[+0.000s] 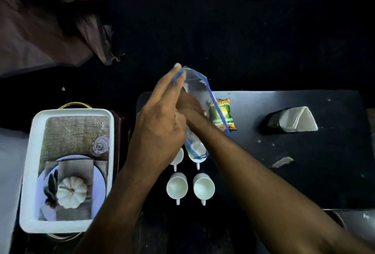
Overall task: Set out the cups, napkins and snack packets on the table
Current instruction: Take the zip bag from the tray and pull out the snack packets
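Note:
A clear plastic zip bag [197, 89] with a blue edge is held up over the dark table [304, 172]. My left hand [160, 128] grips the bag's rim from the left. My right hand [188, 104] is pushed inside the bag; its fingers are hidden. A yellow-green snack packet [226, 111] lies on the table just right of the bag. Two white cups [177, 187] [204, 188] stand at the front with handles toward me. Two more cups [178, 158] [196, 157] sit behind them, partly hidden by my hands and the bag. White napkins [298, 119] sit in a black holder.
A white tray [28, 172] with a printed place-setting picture stands to the left of the table. A brown cloth [46, 20] lies at the far left. A torn scrap of paper [282, 161] lies on the table's right half. Beyond the table all is dark.

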